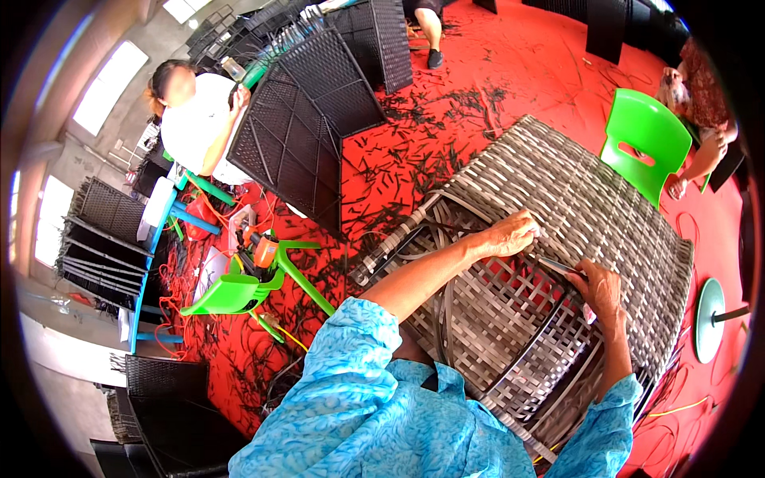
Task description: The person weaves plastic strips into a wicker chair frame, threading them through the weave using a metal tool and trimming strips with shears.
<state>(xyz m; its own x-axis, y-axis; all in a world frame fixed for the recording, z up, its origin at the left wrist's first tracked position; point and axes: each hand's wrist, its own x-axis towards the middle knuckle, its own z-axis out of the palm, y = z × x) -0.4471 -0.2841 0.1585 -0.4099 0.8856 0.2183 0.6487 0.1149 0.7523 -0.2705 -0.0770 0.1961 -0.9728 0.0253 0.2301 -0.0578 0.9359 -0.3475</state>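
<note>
The right hand [603, 291] was curled around a slim metal tool [558, 266], whose far end pointed toward the left hand [510, 234]. The left hand was bunched, its fingertips drawn together just above the weave; whether they pinched a strand could not be told. The grey-brown wicker furniture piece [590, 191] lay directly beneath both hands, its densely woven face spreading away beyond them and its more open lattice side, crossed by dark bars, nearer the person's blue patterned shirt [446, 422].

Past the wicker, a green plastic chair [647, 143] stood to the right near a seated person in a red patterned top [703, 88]. To the left, an orange power tool [264, 252] was at another green chair [225, 294]. Beyond that, a person in a white top [190, 119] was beside a black wicker piece [291, 143]. Dark strips littered the red floor [550, 56].
</note>
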